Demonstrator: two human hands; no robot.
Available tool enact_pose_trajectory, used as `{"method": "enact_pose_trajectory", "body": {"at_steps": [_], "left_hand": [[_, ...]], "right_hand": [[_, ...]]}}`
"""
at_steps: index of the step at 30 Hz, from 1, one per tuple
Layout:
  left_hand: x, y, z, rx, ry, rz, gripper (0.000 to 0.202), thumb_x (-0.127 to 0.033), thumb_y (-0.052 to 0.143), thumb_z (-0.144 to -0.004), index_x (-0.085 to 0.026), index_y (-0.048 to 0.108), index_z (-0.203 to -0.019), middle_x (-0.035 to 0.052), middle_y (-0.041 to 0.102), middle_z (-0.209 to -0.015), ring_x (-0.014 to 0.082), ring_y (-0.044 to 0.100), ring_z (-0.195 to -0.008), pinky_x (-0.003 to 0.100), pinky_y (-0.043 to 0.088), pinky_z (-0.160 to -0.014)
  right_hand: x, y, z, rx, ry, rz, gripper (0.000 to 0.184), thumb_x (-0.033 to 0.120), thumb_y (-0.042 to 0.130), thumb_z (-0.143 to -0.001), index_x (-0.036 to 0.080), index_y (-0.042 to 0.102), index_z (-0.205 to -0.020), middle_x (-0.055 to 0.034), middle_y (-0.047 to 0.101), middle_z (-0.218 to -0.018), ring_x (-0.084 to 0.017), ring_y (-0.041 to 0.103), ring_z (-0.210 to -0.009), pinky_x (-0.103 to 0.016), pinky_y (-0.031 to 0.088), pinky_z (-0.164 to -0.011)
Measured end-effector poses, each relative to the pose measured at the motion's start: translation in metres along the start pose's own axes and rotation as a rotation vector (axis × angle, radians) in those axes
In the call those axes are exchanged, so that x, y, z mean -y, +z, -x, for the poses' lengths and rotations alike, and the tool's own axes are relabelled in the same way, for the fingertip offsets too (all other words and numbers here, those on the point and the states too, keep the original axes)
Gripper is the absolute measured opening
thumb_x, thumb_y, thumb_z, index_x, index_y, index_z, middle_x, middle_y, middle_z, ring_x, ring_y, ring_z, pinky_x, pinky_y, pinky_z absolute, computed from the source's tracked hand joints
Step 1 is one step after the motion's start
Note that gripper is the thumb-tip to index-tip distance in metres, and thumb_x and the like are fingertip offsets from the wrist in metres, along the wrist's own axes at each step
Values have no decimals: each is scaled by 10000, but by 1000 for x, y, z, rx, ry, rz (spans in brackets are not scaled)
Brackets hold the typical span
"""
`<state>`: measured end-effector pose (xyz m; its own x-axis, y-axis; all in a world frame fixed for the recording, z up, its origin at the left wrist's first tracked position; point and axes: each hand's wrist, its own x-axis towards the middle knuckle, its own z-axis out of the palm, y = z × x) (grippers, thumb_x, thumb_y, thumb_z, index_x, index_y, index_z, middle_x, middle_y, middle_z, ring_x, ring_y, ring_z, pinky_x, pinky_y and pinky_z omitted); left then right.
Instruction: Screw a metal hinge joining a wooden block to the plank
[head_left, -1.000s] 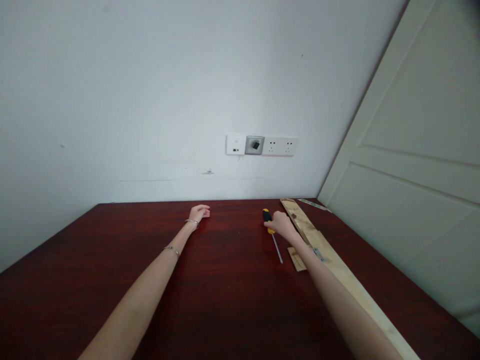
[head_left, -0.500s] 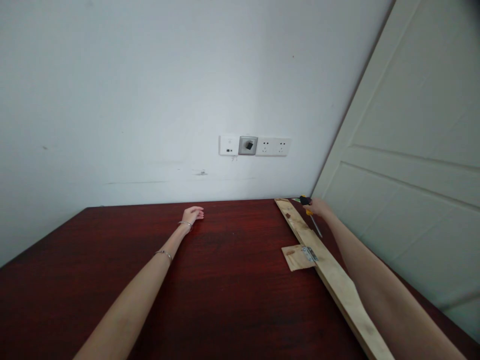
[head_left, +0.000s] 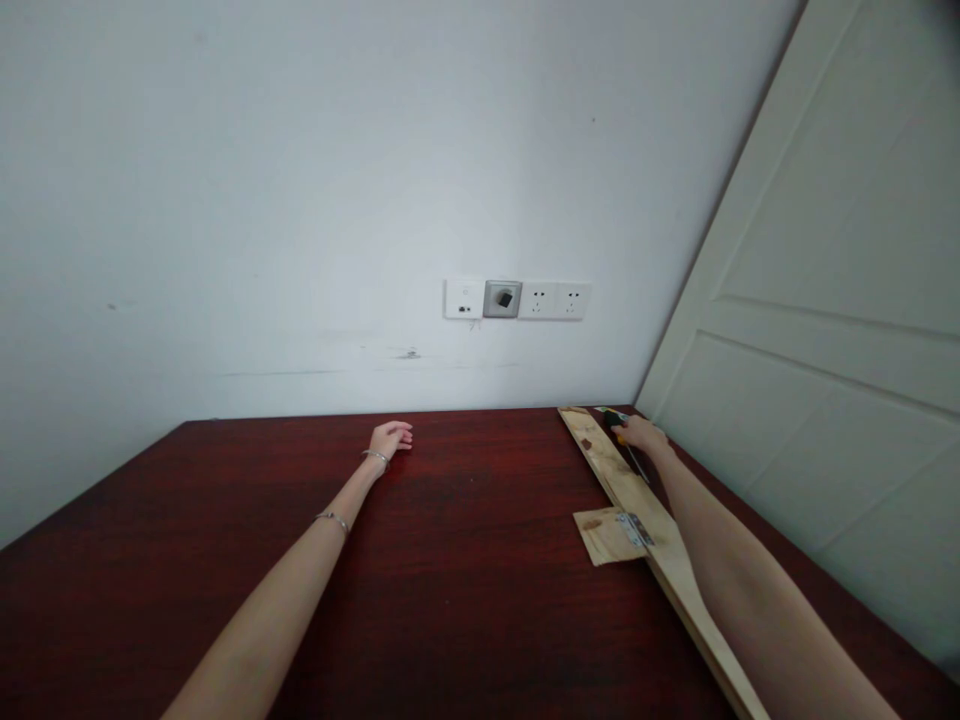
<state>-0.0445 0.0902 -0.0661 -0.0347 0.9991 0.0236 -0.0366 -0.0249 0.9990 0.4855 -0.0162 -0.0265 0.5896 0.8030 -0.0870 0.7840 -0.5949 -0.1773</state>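
I have my right grip (head_left: 642, 433) closed on a screwdriver (head_left: 620, 437), just right of the long wooden board (head_left: 666, 548), left grip (head_left: 390, 438) loosely half-open, near the tabletop (head_left: 465, 580)'s far edge.

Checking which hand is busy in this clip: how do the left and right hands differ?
The right hand holds a black-and-yellow screwdriver; the left hand is loosely curled, with nothing visible in it. The left wrist wears a bracelet; none shows on the right. The right hand is beyond the long board, the left well short of it. Both are bare.
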Motion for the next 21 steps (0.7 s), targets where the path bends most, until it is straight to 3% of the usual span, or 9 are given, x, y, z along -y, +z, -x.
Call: {"method": "enact_pose_trajectory", "body": {"at_steps": [10, 16, 21], "left_hand": [[0, 1, 3, -6, -8, 3, 134, -22, 553, -693, -100, 657, -727, 40, 632, -589, 114, 599, -524, 204, 531, -488], [1, 2, 2, -6, -19, 12, 104, -34, 578, -696, -101, 655, -718, 40, 629, -591, 113, 600, -528, 223, 546, -523], [0, 2, 3, 12, -40, 9, 74, -52, 583, -789, -92, 638, -760, 10, 612, -599, 94, 588, -527, 195, 516, -503]], "right_hand": [[-2, 9, -4, -4, 41, -1, 351, 365, 553, -906, 164, 554, -1194, -86, 585, -1199, -204, 601, -1022, -422, 517, -856], [-4, 9, -1, 11, 41, -2, 355, 373, 552, -905, 162, 556, -1191, -87, 588, -1196, -205, 602, -1021, -424, 516, -857], [-1, 6, 3, 37, -8, 0, 355, 374, 552, -905, 161, 556, -1190, -86, 588, -1194, -204, 602, -1021, -423, 516, -856]]}}
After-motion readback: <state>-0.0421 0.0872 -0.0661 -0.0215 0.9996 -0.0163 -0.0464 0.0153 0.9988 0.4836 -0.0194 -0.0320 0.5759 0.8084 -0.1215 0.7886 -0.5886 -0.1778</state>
